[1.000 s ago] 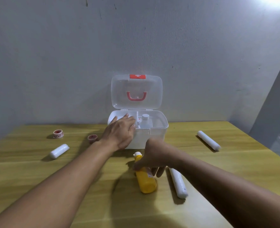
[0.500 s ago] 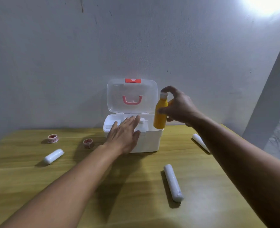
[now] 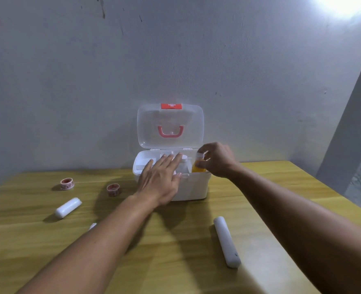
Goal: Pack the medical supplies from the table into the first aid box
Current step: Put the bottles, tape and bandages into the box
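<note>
Yellow bottle (image 3: 197,167) upright in open box (image 3: 193,186)

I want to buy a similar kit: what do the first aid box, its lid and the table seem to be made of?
First aid box: looks like opaque white moulded plastic, smooth with rounded corners. Lid: clear, slightly glossy plastic, since the wall shows through it; its handle looks like red plastic. Table: yellowish wood or wood-look laminate, with visible grain lines and a soft sheen.

Box (image 3: 193,185) white, lid (image 3: 170,126) clear, red handle (image 3: 171,132), red tab with white cross (image 3: 171,106). Bottle (image 3: 197,167) in my right hand (image 3: 217,160) orange-yellow, cap pale. Rolls (image 3: 226,241) (image 3: 67,207) white. Two tape rings (image 3: 67,183) (image 3: 114,189) reddish on white, print too small to read. Table (image 3: 175,262) yellowish wood grain. Wall (image 3: 175,60) grey-white, dark marks.
</note>
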Motion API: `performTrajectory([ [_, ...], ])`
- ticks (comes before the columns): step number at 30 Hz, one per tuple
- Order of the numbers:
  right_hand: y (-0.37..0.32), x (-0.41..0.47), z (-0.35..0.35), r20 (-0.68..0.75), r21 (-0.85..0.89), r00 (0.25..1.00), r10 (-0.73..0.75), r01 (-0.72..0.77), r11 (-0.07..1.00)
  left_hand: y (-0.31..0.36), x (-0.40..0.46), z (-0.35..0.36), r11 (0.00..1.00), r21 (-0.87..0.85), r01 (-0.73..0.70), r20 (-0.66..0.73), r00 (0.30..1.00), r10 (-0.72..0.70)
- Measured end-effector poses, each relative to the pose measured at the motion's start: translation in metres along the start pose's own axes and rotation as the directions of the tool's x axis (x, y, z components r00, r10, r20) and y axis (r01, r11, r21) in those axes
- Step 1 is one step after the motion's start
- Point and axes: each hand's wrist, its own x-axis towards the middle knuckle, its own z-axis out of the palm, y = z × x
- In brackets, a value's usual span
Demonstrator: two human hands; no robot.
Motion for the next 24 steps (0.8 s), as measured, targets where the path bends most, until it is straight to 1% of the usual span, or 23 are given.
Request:
performTrajectory([
  [2, 0.002, -0.001, -0.004, -0.003, 0.05, 1.0, -0.005, 0.005, 0.999, 0.0, 0.0, 0.001, 1.0, -0.003, 0.0, -0.002, 1.0, 0.0],
  [4, 0.005, -0.005, -0.013, -0.034, 0.169, 0.999, 0.003, 0.003, 0.986, 0.001, 0.0, 0.001, 1.0, 0.014, 0.006, -0.014, 1.0, -0.006],
  [6, 0.018, -0.008, -0.026, -0.104, 0.261, 0.993, 0.061, -0.032, 0.965, 0.004, 0.001, 0.001, 0.998, 0.066, -0.003, -0.061, 0.998, 0.007],
  [7, 0.03, -0.01, -0.031, -0.132, 0.254, 0.986, 0.101, -0.065, 0.965, 0.007, 0.001, 0.001, 0.993, 0.113, -0.028, -0.097, 0.995, 0.039],
  [8, 0.045, -0.012, -0.035, -0.142, 0.213, 0.979, 0.148, -0.116, 0.97, 0.012, 0.001, 0.001, 0.983, 0.167, -0.076, -0.128, 0.987, 0.099],
  [10, 0.077, -0.019, -0.039, -0.117, 0.057, 0.965, 0.236, -0.231, 0.971, 0.024, 0.003, 0.006, 0.947, 0.251, -0.199, -0.142, 0.96, 0.24],
  [12, 0.106, -0.029, -0.036, -0.047, -0.136, 0.952, 0.301, -0.305, 0.943, 0.039, 0.005, 0.014, 0.909, 0.305, -0.283, -0.108, 0.938, 0.329],
  [14, 0.127, -0.041, -0.032, 0.036, -0.254, 0.941, 0.335, -0.316, 0.914, 0.053, 0.007, 0.022, 0.875, 0.341, -0.343, -0.035, 0.926, 0.377],
  [16, 0.136, -0.052, -0.03, 0.056, -0.312, 0.943, 0.328, -0.295, 0.903, 0.064, 0.008, 0.029, 0.853, 0.36, -0.378, 0.035, 0.919, 0.392],
  [18, 0.136, -0.061, -0.032, 0.012, -0.328, 0.951, 0.309, -0.288, 0.9, 0.069, 0.009, 0.034, 0.854, 0.358, -0.378, 0.084, 0.924, 0.374],
  [20, 0.126, -0.071, -0.036, -0.017, -0.358, 0.959, 0.284, -0.271, 0.894, 0.072, 0.009, 0.037, 0.863, 0.349, -0.364, 0.092, 0.93, 0.355],
  [22, 0.109, -0.083, -0.04, 0.017, -0.421, 0.963, 0.27, -0.238, 0.875, 0.072, 0.008, 0.037, 0.877, 0.325, -0.353, 0.072, 0.934, 0.349],
  [24, 0.09, -0.096, -0.042, 0.102, -0.43, 0.957, 0.273, -0.205, 0.879, 0.071, 0.008, 0.037, 0.884, 0.31, -0.35, 0.07, 0.936, 0.346],
])
